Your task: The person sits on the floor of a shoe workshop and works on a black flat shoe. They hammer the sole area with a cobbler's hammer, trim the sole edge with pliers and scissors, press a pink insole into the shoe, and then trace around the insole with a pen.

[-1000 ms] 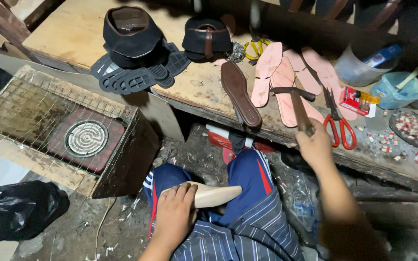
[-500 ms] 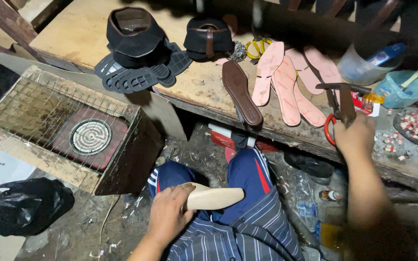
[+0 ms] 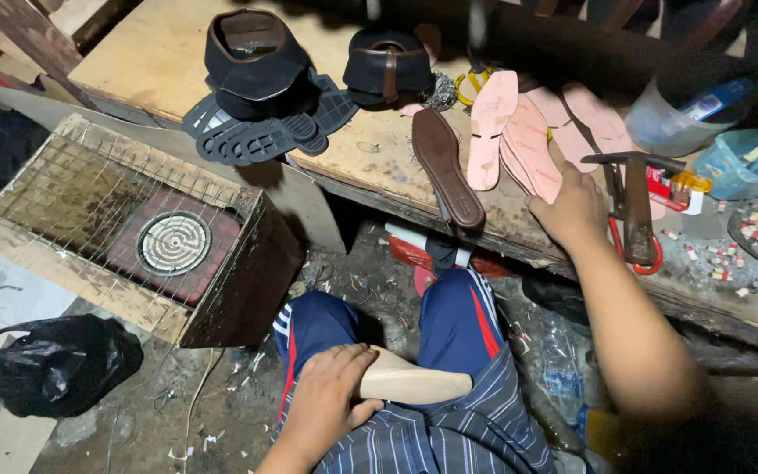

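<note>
My left hand (image 3: 326, 399) wraps around the heel end of a pale wooden shoe last (image 3: 414, 384), fingers curled over it, holding it flat across my lap with its toe pointing toward my right. My right hand (image 3: 572, 209) reaches up onto the wooden workbench (image 3: 151, 61), palm down with fingers loosely spread, the fingertips resting on the pink insoles (image 3: 519, 140); it grips nothing. Just to its right lie a hammer (image 3: 635, 197) and red-handled scissors (image 3: 638, 254). To its left sits a brown insole (image 3: 446, 167), and farther left black soles (image 3: 256, 132) under a dark shoe upper (image 3: 252, 53). Left of my left hand stands a wire-topped box with a coil heater (image 3: 173, 243).
</note>
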